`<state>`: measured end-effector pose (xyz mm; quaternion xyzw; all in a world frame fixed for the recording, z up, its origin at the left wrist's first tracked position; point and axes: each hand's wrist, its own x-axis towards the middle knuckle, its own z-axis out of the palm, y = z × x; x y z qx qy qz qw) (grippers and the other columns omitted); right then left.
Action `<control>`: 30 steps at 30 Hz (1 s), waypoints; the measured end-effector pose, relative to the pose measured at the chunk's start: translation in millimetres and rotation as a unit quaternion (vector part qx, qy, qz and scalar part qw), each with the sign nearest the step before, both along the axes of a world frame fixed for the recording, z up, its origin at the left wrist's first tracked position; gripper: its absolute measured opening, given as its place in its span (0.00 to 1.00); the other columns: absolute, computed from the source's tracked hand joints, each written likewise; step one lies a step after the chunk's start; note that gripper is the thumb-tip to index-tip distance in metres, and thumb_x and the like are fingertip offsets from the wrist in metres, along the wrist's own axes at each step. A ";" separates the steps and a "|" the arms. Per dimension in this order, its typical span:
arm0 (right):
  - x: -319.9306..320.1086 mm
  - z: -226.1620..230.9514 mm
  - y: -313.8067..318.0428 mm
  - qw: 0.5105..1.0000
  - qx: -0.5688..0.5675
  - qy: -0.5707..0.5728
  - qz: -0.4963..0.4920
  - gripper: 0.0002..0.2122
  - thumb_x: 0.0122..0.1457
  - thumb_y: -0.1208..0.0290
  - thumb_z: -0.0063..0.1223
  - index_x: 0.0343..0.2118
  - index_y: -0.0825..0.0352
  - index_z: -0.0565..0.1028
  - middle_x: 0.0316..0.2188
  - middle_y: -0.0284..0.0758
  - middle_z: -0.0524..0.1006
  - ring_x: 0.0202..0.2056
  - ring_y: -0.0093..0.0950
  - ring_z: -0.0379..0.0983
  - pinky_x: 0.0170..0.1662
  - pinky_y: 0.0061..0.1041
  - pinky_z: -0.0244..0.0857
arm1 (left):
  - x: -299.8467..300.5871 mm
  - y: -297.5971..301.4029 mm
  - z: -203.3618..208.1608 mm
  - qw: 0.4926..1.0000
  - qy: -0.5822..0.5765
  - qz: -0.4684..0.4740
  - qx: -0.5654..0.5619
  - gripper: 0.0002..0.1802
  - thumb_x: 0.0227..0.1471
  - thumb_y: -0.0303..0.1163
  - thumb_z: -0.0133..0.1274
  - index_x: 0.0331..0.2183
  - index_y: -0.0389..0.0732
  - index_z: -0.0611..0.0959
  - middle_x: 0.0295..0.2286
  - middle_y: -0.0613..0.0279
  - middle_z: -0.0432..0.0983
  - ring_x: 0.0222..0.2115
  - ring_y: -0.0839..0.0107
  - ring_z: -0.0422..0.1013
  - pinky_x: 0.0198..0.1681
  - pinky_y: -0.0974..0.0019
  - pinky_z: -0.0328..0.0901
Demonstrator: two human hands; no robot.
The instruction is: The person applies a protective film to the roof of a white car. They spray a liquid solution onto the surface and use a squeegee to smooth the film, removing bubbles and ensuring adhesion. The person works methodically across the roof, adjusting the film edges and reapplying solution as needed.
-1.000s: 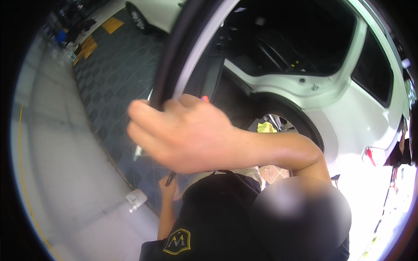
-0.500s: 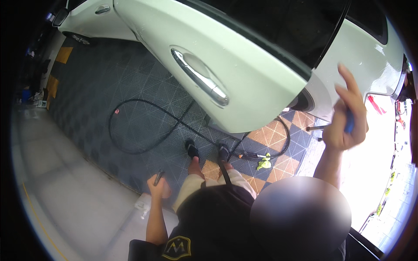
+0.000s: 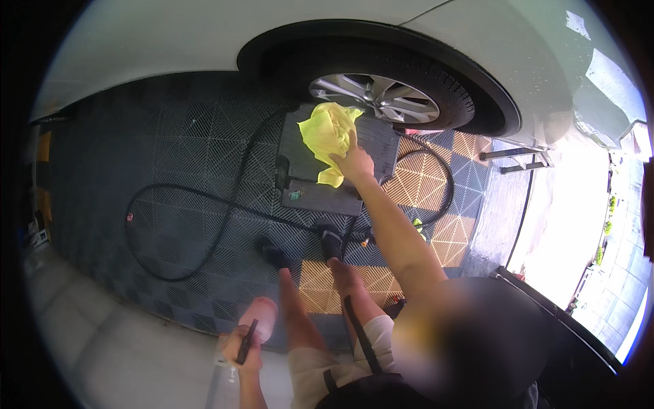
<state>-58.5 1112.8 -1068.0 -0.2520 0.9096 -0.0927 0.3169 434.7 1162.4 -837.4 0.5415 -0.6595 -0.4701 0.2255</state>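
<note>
My right hand (image 3: 354,163) is closed on a crumpled yellow cloth (image 3: 327,133). The cloth is over a dark, flat-topped box (image 3: 320,199) on the floor, beside the car's wheel (image 3: 375,95). At lower left, my left hand (image 3: 240,346) is wrapped round a spray bottle (image 3: 259,320) with a pinkish body and a black top. Its body tilts up and to the right, away from my legs. Part of the bottle is hidden by my fingers.
A black hose (image 3: 178,278) loops over the tiled floor (image 3: 191,123) around my feet. The pale car (image 3: 170,41) fills the far side. A small metal step (image 3: 521,160) stands at right. A pale covered surface (image 3: 102,334) lies at lower left.
My right hand has come down from the upper right and now holds the yellow cloth; the blue thing it had no longer shows. The car door has left the view, and the wheel has appeared.
</note>
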 end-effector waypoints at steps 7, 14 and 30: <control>-37.7 3.1 -18.6 0.962 -0.189 -0.193 -0.023 0.26 0.58 0.63 0.71 0.57 0.68 0.77 0.39 0.43 0.84 0.33 0.35 0.82 0.35 0.33 0.75 | 0.3 19.1 -29.1 0.999 -0.042 -0.020 0.028 0.13 0.48 0.34 0.67 0.27 0.32 0.84 0.19 0.57 0.79 0.19 0.70 0.73 0.24 0.66 0.64; -188.5 163.3 5.9 0.710 -0.612 -0.124 -0.327 0.12 0.65 0.73 0.59 0.50 0.67 0.75 0.32 0.33 0.79 0.22 0.19 0.69 0.22 0.23 0.64 | 1.5 0.9 -29.6 0.997 -0.048 -0.054 0.026 0.09 0.45 0.28 0.65 0.23 0.34 0.81 0.19 0.56 0.76 0.18 0.67 0.72 0.23 0.64 0.64; -90.2 -114.6 169.6 0.880 -0.174 -0.108 -0.429 0.34 0.68 0.38 0.51 0.62 0.64 0.73 0.47 0.39 0.81 0.30 0.23 0.72 0.25 0.26 0.66 | 32.8 -11.2 -22.5 0.995 0.008 0.086 0.054 0.10 0.47 0.27 0.56 0.21 0.32 0.76 0.23 0.49 0.80 0.21 0.68 0.74 0.22 0.67 0.67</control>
